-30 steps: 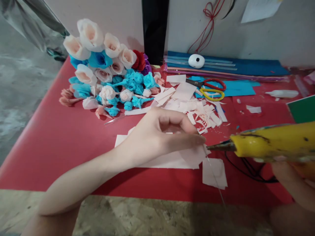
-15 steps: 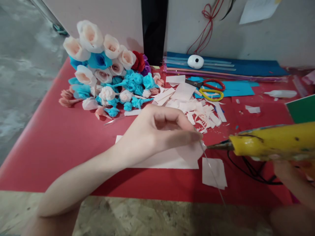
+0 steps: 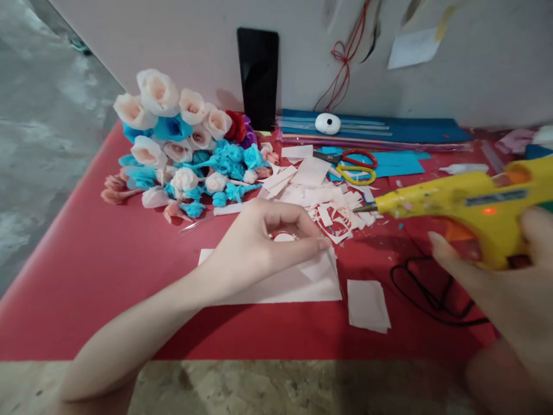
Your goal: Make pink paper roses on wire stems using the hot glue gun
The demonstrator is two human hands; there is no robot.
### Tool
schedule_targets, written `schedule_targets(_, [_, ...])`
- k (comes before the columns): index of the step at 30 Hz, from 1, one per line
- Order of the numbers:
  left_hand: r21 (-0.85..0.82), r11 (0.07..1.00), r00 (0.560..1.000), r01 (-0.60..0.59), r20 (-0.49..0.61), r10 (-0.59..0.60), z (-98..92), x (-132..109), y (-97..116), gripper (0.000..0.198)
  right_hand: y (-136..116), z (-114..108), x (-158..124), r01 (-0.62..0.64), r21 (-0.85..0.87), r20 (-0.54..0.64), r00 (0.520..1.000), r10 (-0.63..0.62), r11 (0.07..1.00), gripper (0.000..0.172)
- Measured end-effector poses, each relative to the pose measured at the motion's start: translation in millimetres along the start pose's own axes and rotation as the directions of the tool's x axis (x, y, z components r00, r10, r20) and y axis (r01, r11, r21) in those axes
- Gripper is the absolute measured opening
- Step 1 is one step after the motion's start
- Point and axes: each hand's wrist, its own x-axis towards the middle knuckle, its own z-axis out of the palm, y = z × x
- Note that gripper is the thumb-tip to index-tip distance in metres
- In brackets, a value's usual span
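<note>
My left hand (image 3: pixel 263 248) is over the middle of the table, thumb and forefinger pinched on a small piece of pale pink paper (image 3: pixel 317 266), partly hidden by the fingers. Beneath it lies a larger pale paper sheet (image 3: pixel 276 293). On the right, my right hand (image 3: pixel 496 294) is at the handle of a yellow hot glue gun (image 3: pixel 449 193), its small light glowing orange. The gun's metal nozzle points left, above the paper scraps and apart from the held piece. A small stack of cut paper pieces (image 3: pixel 368 305) rests between the hands.
Crepe-paper flowers (image 3: pixel 173 144) in several colours crowd the back left. Paper scraps (image 3: pixel 328 190) and scissors (image 3: pixel 356 167) with red and yellow handles lie behind my left hand. A black phone (image 3: pixel 258 80) leans on the wall near a white case (image 3: pixel 327 123). A black cord (image 3: pixel 425 302) loops at right.
The glue gun has moved up and away from the paper piece, and more of it and my right hand shows. The glue thread no longer shows. The camera view has tilted up slightly.
</note>
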Motion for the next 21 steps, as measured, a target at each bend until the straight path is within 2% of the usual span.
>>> schedule_targets(1, [0.106, 0.994, 1.0, -0.019, -0.004, 0.02, 0.4, 1, 0, 0.014, 3, 3, 7, -0.004, -0.018, 0.0, 1.0, 0.004, 1.0, 0.044])
schedule_targets(3, [0.312, 0.949, 0.999, -0.052, 0.001, 0.055, 0.5, 3, -4, 0.014, 17, 13, 19, -0.079, -0.02, 0.103, 0.991, 0.081, 0.997, 0.039])
schedule_targets(4, [0.387, 0.92, 0.998, -0.061, 0.005, 0.065, 0.3, 5, -6, 0.013, 25, 19, 24, -0.161, -0.03, 0.22, 0.962, 0.164, 0.986, 0.037])
schedule_targets(5, [0.431, 0.9, 0.998, -0.066, 0.02, 0.064, -0.2, 7, -9, 0.012, 35, 25, 27, -0.194, -0.042, 0.272, 0.942, 0.198, 0.98, 0.035])
schedule_targets(10, [0.431, 0.902, 0.998, -0.032, 0.068, 0.003, -2.7, 16, -17, 0.015, 82, 59, 29, -0.258, -0.057, 0.461, 0.85, 0.255, 0.964, 0.034])
schedule_targets(14, [0.331, 0.943, 0.996, -0.031, 0.084, 0.003, -2.3, 15, -16, 0.013, 105, 81, 25, -0.296, -0.083, 0.51, 0.808, 0.296, 0.952, 0.03])
schedule_targets(17, [0.262, 0.964, 0.998, -0.043, 0.06, 0.028, -1.1, 13, -14, 0.013, 107, 85, 22, -0.303, -0.059, 0.486, 0.824, 0.292, 0.951, 0.033])
schedule_targets(21, [0.161, 0.986, 0.999, -0.036, 0.042, 0.029, -0.9, 11, -12, 0.013, 87, 64, 17, -0.229, 0.072, 0.335, 0.922, 0.193, 0.971, 0.048])
